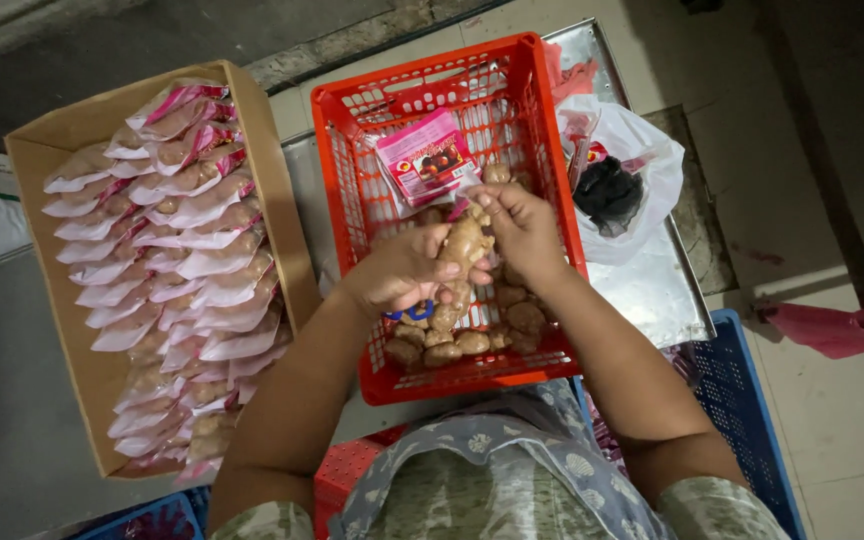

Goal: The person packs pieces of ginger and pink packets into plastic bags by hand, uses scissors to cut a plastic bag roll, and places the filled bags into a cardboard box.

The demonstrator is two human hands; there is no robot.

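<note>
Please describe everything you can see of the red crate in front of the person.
The red crate is a rectangular plastic basket with lattice walls and a solid rim. It stands upright on a metal tray, between a cardboard box and a white bag. Brown lumps lie loose in its near end; a stack of empty pink pouches lies in its far end. Both hands, left and right, work over it on a clear pouch of lumps.

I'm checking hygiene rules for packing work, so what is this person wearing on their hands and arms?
Nothing covers the left hand or the right hand: no gloves, rings or watch show. Both forearms are bare. Short patterned sleeves in muted green end near the elbows, under a grey-blue apron printed with pale shell shapes.
</note>
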